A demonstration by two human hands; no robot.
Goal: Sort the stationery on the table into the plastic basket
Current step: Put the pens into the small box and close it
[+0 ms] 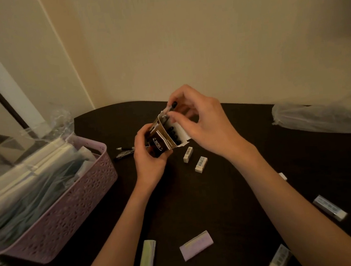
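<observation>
Step in hand: the pen (170, 109) is best drawn straight out along its length while the pen box (160, 140) is steadied.
Left hand (148, 155): grip wrapped round the box, above the counter (220, 193).
Right hand (199, 117): raised, fingertips pinching the pen's cap end.
Basket (73, 201): at left, already holding packets.
</observation>
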